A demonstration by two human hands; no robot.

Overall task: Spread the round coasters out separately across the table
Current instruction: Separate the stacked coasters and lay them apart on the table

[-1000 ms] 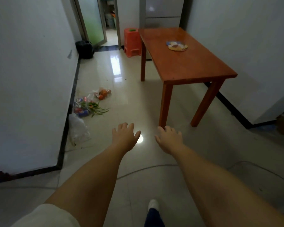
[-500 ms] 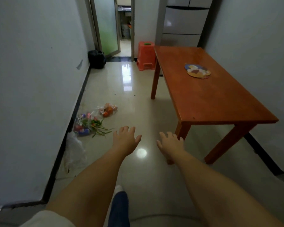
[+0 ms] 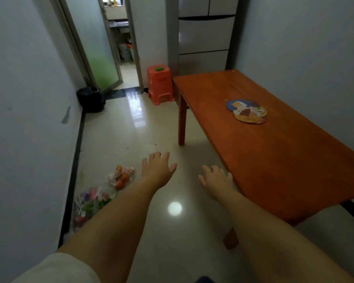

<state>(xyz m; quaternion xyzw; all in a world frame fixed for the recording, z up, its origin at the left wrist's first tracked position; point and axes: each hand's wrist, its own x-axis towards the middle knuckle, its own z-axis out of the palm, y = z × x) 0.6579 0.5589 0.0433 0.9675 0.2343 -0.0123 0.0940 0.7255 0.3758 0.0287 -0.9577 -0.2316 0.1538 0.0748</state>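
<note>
A small overlapping pile of round printed coasters [image 3: 247,111] lies on the reddish-brown wooden table [image 3: 278,160], toward its far middle. The top ones show cartoon pictures on blue and orange grounds. My left hand [image 3: 157,169] is stretched out over the floor, palm down, fingers apart, empty. My right hand [image 3: 216,178] is also open and empty, held just beside the table's near left edge. Both hands are well short of the coasters.
Bags of vegetables and packets [image 3: 102,196] lie on the tiled floor by the left wall. An orange plastic stool [image 3: 160,83] stands beyond the table's far corner, a black bag [image 3: 91,99] by the doorway, a refrigerator [image 3: 204,35] behind.
The view has moved forward toward the table, so the table and coasters look larger and nearer. Both hands stay open in front; the right one now reaches the table's edge.
</note>
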